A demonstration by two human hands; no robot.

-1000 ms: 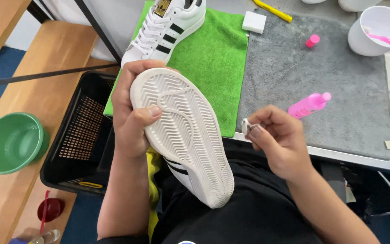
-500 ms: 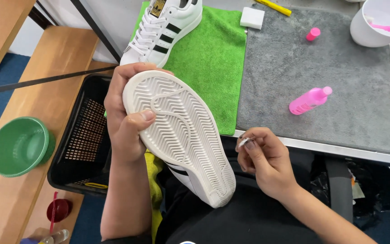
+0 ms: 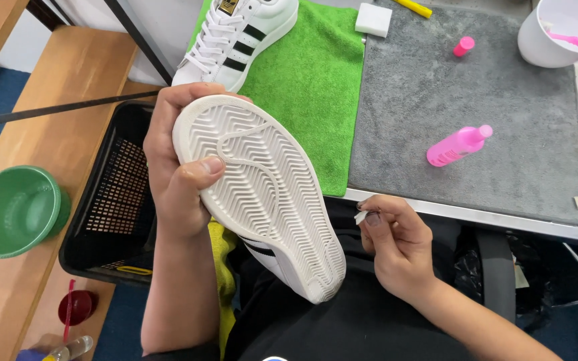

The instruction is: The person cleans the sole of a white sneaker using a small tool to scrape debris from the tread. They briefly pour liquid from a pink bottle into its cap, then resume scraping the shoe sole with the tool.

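Note:
My left hand (image 3: 175,174) grips a white sneaker (image 3: 262,194) by its toe end, sole turned up toward me, thumb pressed on the ridged tread; black stripes show on its side over my lap. My right hand (image 3: 396,244) is to the right of the shoe's heel, just below the table edge, fingers pinched on a small white scrap (image 3: 362,216). A second white sneaker (image 3: 235,37) with black stripes lies on a green towel (image 3: 316,80) on the table.
A grey mat (image 3: 469,93) holds a pink bottle (image 3: 458,145) lying on its side, a pink cap (image 3: 463,45) and a white sponge block (image 3: 373,19). A white bowl (image 3: 553,33) stands at the back right. A black crate (image 3: 112,207) and a green bowl (image 3: 15,210) sit at my left.
My right hand has dropped from above the table edge down toward my lap, still pinching the small white scrap. The left hand and shoe shifted slightly left.

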